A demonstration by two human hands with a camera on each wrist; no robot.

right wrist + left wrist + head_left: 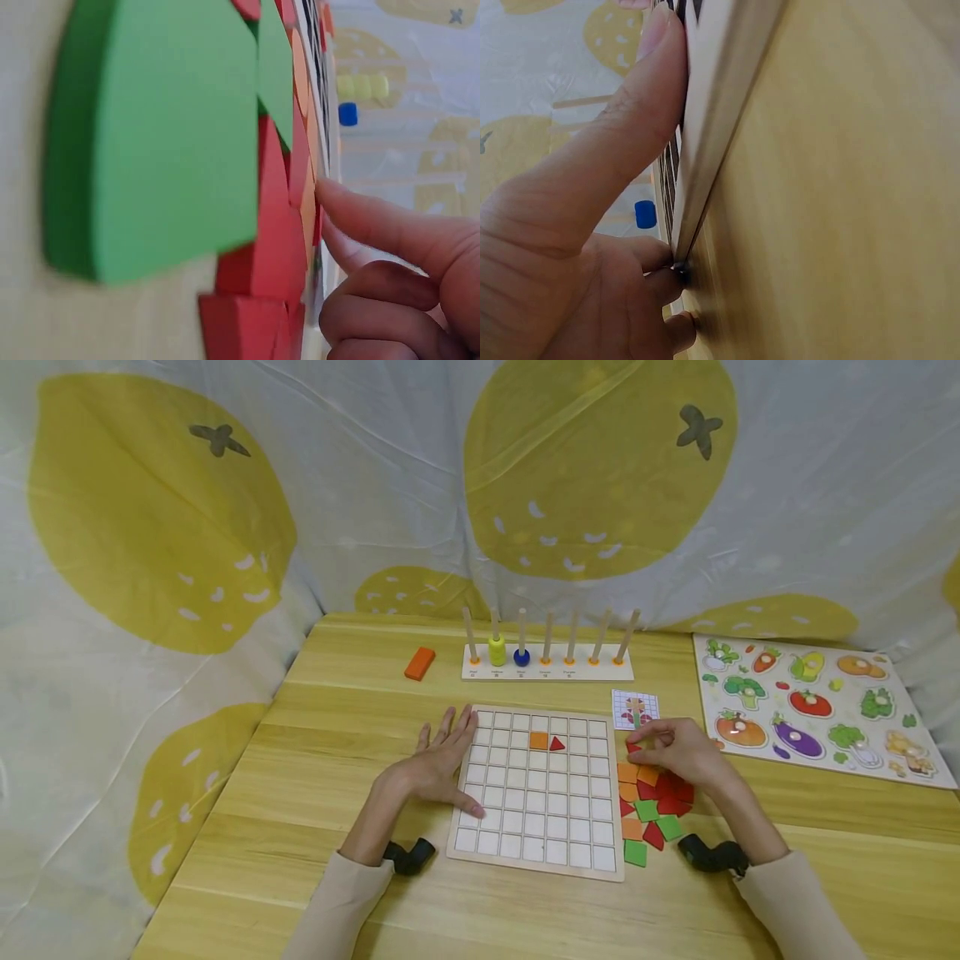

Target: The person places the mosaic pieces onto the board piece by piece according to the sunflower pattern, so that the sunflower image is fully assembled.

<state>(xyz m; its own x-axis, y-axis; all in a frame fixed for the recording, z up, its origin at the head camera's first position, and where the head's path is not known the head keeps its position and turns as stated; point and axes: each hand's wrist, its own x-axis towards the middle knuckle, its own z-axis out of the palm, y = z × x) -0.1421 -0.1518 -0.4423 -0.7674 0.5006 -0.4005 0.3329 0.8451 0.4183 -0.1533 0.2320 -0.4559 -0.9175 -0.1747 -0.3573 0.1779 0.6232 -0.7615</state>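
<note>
Two hands worked at my grid board point(536, 852) near the front edge of the tabletop point(337, 693).

My left hand point(438, 764) lay flat and open on the board's left edge, thumb pressed on the frame. My right hand point(675, 750) had its fingers curled, and it pinched a small red piece point(633, 747) just beside the board's right edge, over the pile of red, orange and green pieces point(651, 806). One orange square point(538, 741) and one red triangle point(557, 744) sat side by side in the board's second row. A little picture card point(635, 709) lay behind my right hand.
</note>
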